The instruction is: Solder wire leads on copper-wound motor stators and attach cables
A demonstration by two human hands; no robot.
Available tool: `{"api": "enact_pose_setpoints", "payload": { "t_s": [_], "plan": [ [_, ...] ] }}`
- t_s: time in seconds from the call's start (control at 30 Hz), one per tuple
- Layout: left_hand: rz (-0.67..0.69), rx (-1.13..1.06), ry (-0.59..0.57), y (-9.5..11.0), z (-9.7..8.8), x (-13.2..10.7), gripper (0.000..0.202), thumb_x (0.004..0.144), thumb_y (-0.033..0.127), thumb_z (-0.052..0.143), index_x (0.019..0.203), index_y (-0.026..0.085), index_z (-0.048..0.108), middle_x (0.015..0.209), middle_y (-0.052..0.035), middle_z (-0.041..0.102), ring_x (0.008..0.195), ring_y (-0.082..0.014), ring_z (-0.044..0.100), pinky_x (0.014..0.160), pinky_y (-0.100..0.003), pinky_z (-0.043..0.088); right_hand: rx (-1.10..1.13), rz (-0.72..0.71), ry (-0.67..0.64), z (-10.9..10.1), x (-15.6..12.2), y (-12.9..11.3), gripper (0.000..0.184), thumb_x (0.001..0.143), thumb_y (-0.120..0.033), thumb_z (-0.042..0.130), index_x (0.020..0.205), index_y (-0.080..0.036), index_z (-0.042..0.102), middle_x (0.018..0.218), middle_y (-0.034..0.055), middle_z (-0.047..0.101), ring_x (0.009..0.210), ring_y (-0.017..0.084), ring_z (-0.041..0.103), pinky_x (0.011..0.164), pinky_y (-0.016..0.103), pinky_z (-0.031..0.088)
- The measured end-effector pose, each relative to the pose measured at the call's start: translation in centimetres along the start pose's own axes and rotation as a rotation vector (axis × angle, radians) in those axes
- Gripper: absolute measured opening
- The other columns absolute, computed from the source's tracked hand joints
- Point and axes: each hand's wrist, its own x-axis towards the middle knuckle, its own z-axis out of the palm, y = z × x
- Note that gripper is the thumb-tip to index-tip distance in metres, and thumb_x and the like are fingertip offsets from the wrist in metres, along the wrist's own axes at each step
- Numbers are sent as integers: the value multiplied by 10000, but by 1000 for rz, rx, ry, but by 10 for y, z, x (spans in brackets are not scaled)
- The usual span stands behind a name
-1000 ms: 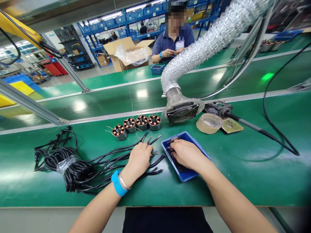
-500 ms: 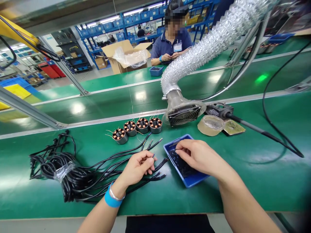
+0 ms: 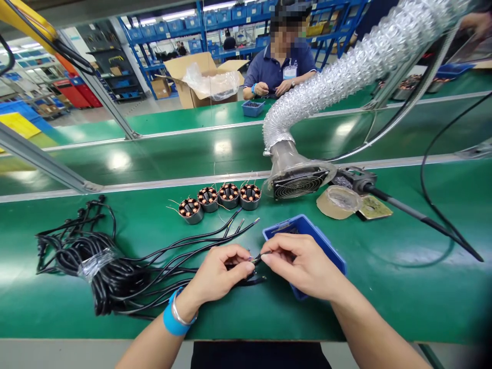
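Observation:
My left hand (image 3: 219, 274) pinches the end of a black cable (image 3: 180, 251) that runs left to a taped bundle of black cables (image 3: 88, 266) on the green bench. My right hand (image 3: 300, 264) is closed in a pinch on a small black piece at that same cable tip; the two hands' fingertips nearly touch. Under and behind my right hand lies a blue tray (image 3: 307, 230) with small black parts. Several copper-wound stators (image 3: 219, 197) stand in a row behind the cable ends.
A silver flexible duct ending in a fan grille (image 3: 298, 182) rests on the bench. Beside the grille are a tape roll (image 3: 338, 201), a soldering iron (image 3: 400, 207) with its black cord, and a small pad. Across the green conveyor a person works near a cardboard box (image 3: 207, 82).
My left hand lifted one cable end off the bench. My right hand left the blue tray with a small piece and moved left to meet the cable tip.

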Motion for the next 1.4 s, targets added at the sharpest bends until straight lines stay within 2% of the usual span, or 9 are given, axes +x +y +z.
{"api": "enact_pose_setpoints", "payload": {
  "t_s": [0.27, 0.5, 0.8, 1.03, 1.4],
  "plan": [
    [15, 0, 12, 1, 0, -2, 154, 842, 307, 662, 848, 154, 654, 710, -3, 618, 634, -116, 540, 626, -225, 455, -21, -50, -8, 2, 0, -3, 151, 896, -224, 561, 835, -173, 689, 657, -4, 588, 581, 106, 513, 556, 218, 385],
    [21, 3, 22, 3, 0, -1, 150, 835, 295, 665, 841, 147, 639, 707, 6, 610, 628, -106, 534, 622, -218, 449, -28, -105, 83, 2, 0, 0, 141, 903, -218, 563, 827, -169, 672, 651, -2, 577, 561, 103, 502, 543, 219, 384],
    [-9, -61, 57, -2, 0, -2, 196, 799, 293, 718, 901, 148, 635, 707, 3, 633, 648, -113, 580, 645, -225, 477, -92, -216, 111, 18, 0, 2, 126, 876, -166, 597, 821, -145, 708, 597, -12, 552, 536, 93, 492, 533, 214, 366],
    [-42, -129, 23, -4, 1, -3, 238, 866, 375, 645, 897, 143, 597, 744, -59, 716, 619, -122, 636, 573, -212, 481, -26, -149, 70, 7, 1, 2, 199, 956, -176, 524, 942, -199, 721, 664, -16, 592, 593, 93, 517, 587, 200, 389],
    [-31, -135, 10, -3, 0, -5, 282, 873, 417, 640, 903, 139, 600, 724, -55, 715, 606, -108, 632, 574, -201, 490, -28, -146, 46, 4, -1, -1, 191, 951, -183, 522, 891, -180, 703, 671, -7, 593, 611, 103, 529, 609, 210, 392]
  ]
}}
